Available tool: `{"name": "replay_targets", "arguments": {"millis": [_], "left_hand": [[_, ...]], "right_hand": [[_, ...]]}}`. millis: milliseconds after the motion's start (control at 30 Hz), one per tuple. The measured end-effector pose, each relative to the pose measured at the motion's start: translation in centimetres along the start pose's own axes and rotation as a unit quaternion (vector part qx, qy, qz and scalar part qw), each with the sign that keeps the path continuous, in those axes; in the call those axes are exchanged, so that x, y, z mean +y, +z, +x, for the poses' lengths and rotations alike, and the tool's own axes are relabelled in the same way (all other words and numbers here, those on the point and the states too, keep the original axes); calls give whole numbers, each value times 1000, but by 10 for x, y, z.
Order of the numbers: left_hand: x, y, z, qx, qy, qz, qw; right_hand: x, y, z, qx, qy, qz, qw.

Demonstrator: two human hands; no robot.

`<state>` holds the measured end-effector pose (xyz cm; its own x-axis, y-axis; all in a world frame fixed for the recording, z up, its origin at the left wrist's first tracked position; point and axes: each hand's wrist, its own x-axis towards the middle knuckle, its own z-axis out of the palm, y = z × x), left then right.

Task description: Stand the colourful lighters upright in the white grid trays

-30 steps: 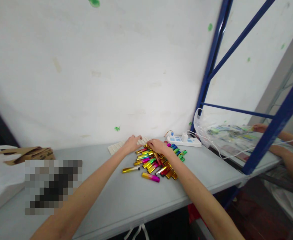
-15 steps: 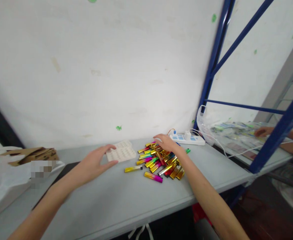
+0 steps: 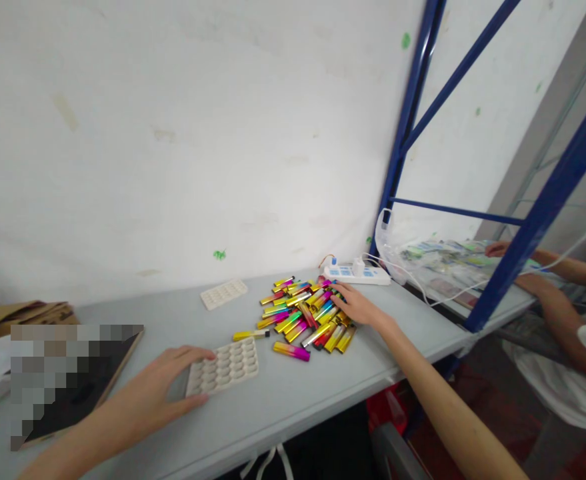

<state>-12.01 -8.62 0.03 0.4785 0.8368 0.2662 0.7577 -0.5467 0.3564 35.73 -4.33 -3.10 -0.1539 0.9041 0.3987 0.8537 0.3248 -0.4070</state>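
My left hand [image 3: 175, 383] holds a white tray [image 3: 225, 368] by its left end, thumb at the near edge and fingers on the far edge. Rows of round pockets cover this tray, and nothing lies in the ones I can see. A heap of shiny lighters [image 3: 305, 317] in gold, purple, red, green and silver lies to its right. On the right side of that heap rests my right hand [image 3: 357, 305], fingers apart and touching the lighters. Two lighters, a yellow one [image 3: 249, 335] and a gold-and-purple one [image 3: 291, 351], lie at the heap's near left side.
Against the wall lies a second white tray [image 3: 223, 293]. A white power strip [image 3: 357, 274] with cables is behind the heap. A dark flat panel [image 3: 93, 380] and brown cardboard [image 3: 27, 319] are at left. Beyond a blue rack post [image 3: 517, 247], another person's arms [image 3: 547, 280] reach over bagged items.
My left hand has closed on one tray and drawn it toward the front edge, leaving another at the back. My right hand has shifted to the heap's right side. The view has turned slightly.
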Motion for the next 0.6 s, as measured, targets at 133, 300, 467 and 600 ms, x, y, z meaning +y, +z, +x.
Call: {"name": "replay_targets", "arguments": {"millis": [133,300,467,600], "left_hand": [[6,6,29,-60,6,-22,998],[18,2,70,-93,33,-30,995],[22,-1,107,-145,56,-16,988],[13,7,114,-132,55,-23,989]], "right_hand": [[-6,15,7,15,10,2,1000],[-6,7,12,69,5,32,997],[5,4,25,139,92,90,982],[12,11,41,159,184,192,951]]}}
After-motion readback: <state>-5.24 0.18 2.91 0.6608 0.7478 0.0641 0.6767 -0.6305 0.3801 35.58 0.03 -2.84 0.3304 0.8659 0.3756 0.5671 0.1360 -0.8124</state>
